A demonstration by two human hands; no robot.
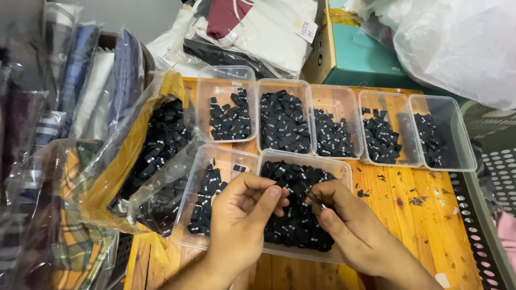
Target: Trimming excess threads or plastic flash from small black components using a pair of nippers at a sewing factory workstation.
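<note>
My left hand (244, 217) and my right hand (349, 225) hover over a clear plastic tub (344, 167) heaped with small black fabric labels (298, 215). My left thumb and forefinger pinch together above the heap; what they hold is too small to make out. My right hand pinches a thin dark label near its fingertips. A second clear tub (226, 156) to the left holds a smaller pile of black labels.
Several clear tubs (336, 94) of black labels line the back of the orange wooden table (419, 215). A plastic bag (156, 145) of labels lies at left beside bagged folded shirts (80, 80). A teal box (360, 56) and a perforated basket (492, 177) stand at right.
</note>
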